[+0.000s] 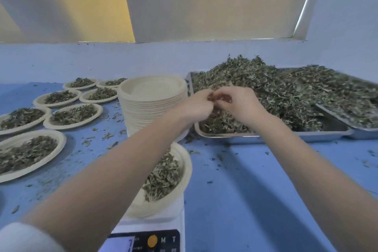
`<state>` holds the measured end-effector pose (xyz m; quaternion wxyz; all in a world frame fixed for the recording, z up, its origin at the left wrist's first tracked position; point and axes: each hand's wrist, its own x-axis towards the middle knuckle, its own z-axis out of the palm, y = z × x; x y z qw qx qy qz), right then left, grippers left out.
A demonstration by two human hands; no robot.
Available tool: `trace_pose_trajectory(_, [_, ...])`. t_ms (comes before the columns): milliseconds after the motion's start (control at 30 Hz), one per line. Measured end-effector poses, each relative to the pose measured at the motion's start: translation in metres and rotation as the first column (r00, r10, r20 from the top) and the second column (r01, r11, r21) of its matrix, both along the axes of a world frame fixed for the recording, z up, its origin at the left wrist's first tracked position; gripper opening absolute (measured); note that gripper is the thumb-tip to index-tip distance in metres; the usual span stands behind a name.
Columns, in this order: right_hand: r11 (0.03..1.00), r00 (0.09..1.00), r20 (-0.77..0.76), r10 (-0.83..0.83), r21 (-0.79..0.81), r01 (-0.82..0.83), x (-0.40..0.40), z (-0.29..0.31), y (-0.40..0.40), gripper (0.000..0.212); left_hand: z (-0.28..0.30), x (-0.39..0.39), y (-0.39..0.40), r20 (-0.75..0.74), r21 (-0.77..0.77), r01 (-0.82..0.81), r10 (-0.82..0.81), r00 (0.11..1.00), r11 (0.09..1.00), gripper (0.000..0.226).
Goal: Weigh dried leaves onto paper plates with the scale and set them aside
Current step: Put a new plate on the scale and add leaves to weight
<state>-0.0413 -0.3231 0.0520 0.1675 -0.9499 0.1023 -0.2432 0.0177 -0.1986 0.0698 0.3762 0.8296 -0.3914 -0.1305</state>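
Nearest, a white scale (155, 237) carries a paper plate (184, 172) of dried leaves (163, 174), partly hidden by the left forearm. Beyond, the left hand (196, 106) and right hand (239, 106) meet over the metal tray (266, 136), fingers curled, pinching leaf pieces between them. Adding only small pinches should keep the weight from overshooting. Filled plates (73, 115) sit left on the blue worktop (255, 180), an empty stack (153, 104) between. Behind, pale wall.
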Motion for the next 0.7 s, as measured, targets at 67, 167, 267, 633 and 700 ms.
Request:
trace_pose_trajectory(67, [0.991, 0.926, -0.374, -0.052, -0.136, 0.001, 0.002, -0.005, -0.013, 0.034, 0.004, 0.003, -0.010, 0.084, 0.206, 0.038, -0.056, 0.995, 0.978, 0.047])
trace_pose_trajectory(167, [0.983, 0.902, -0.432, -0.008, -0.169, -0.072, -0.004, -0.012, -0.012, 0.037, 0.009, 0.004, -0.001, 0.098, 0.305, 0.097, -0.132, 0.986, 0.947, 0.047])
trace_pose_trajectory(267, [0.973, 0.950, -0.240, 0.202, -0.065, -0.223, -0.017, -0.011, 0.012, 0.029, 0.014, -0.001, 0.030, 0.086, 0.251, 0.110, -0.135, 0.987, 0.962, 0.041])
trace_pose_trajectory(633, [0.920, 0.867, -0.312, 0.389, 0.183, -0.347, -0.047, -0.024, 0.091, 0.082, -0.015, -0.020, 0.150, 0.145, 0.089, -0.119, 0.106, 0.984, 0.989, 0.037])
trace_pose_trajectory(700, [0.902, 0.846, -0.323, 0.423, 0.241, -0.359, -0.052, -0.028, 0.094, 0.097, -0.023, -0.023, 0.169, 0.157, 0.022, -0.193, 0.187, 0.970, 0.981, 0.038])
